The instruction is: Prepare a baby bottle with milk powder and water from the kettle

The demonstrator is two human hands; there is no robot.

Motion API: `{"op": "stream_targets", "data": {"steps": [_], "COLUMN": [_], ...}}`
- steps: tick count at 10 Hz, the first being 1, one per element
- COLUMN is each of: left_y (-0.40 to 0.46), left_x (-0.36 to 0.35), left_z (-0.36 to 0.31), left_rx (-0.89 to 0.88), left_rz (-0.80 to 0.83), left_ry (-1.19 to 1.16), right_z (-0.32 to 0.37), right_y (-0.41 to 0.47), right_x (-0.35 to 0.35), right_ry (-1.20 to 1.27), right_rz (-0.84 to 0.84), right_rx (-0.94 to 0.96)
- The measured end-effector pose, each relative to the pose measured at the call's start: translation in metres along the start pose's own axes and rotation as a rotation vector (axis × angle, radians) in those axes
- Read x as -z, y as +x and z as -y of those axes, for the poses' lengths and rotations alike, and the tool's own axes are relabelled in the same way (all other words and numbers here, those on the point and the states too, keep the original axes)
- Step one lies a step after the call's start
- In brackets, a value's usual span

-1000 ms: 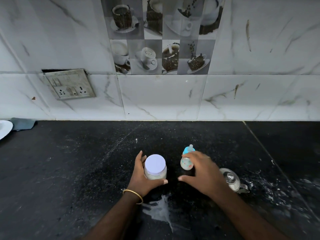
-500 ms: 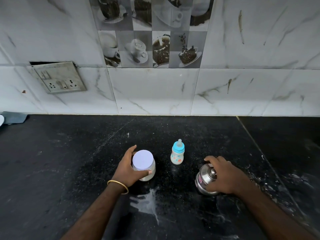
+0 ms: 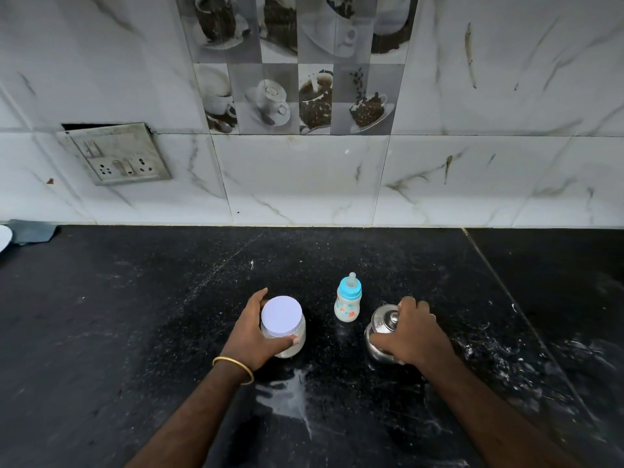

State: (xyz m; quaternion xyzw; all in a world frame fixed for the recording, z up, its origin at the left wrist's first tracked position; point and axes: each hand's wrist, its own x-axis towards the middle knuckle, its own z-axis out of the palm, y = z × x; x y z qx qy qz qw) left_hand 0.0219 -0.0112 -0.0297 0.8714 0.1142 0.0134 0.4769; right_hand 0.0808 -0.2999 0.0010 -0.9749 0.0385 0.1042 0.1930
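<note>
Three items stand on the black bench (image 3: 135, 332), nothing opened: left hand (image 3: 256, 336) grip curls round lidded powder jar (image 3: 283, 327), right hand (image 3: 413, 336) clasps steel kettle (image 3: 380, 332), capped baby bottle (image 3: 348, 303) betw. them, so powder & water prob. still to go.

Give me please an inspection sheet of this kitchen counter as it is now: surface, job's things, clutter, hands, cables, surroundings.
Surface: black counter, white spill near the front.
Job's things: capped baby bottle upright; powder jar, lid on; steel kettle.
Clutter: grey cloth and white plate edge far left.
Hands: left hand grips the jar; right hand holds the kettle.
Cables: nothing seen.
Surroundings: marble wall tiles, socket plate, coffee-picture tiles.
</note>
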Motion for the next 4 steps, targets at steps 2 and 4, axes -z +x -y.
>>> {"op": "stream_targets", "data": {"steps": [2,4], "left_y": [-0.0008,-0.0058], "left_x": [-0.0001,0.0020], "left_z": [0.0007,-0.0078], "left_rx": [0.027,-0.062], "left_rz": [0.029,0.014], "left_ry": [-0.023,0.139], "right_z": [0.0005,0.0044], "right_y": [-0.0019,-0.0064], "right_x": [-0.0042,0.0055], "right_ry": [0.010,-0.060], "right_rz": [0.016,0.049], "right_rx": [-0.020,-0.017]}}
